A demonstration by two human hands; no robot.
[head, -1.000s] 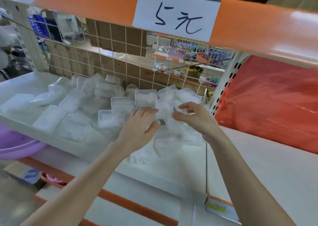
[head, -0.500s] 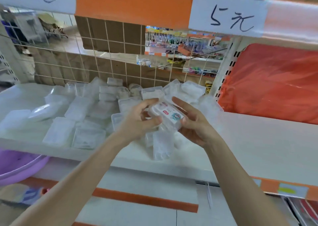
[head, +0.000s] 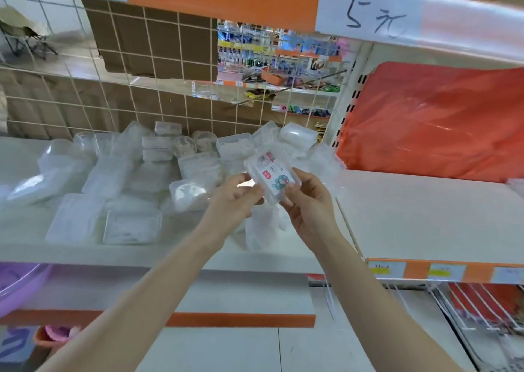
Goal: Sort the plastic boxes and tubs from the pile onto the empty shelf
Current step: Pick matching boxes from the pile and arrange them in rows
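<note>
Both hands are up in front of the shelving with one item between them: a small clear rectangular plastic box with a colourful printed label [head: 271, 176]. The left hand [head: 236, 197] pinches its near left edge. The right hand [head: 307, 206] grips the near right corner, thumb lying over the label. The box is held in the air above the right fringe of the pile of clear plastic boxes and tubs [head: 136, 179]. Its label face is tipped toward the camera, and its long axis runs away from the person, leaning a touch left at the far end. Now the key bit: the bare white shelf section [head: 425, 215] lies directly to the right of the hands, in front of the crumpled orange plastic sheet [head: 431, 122]. The right hand is the nearer one, so I'd expect it to carry the box across, with the left letting go first.
</note>
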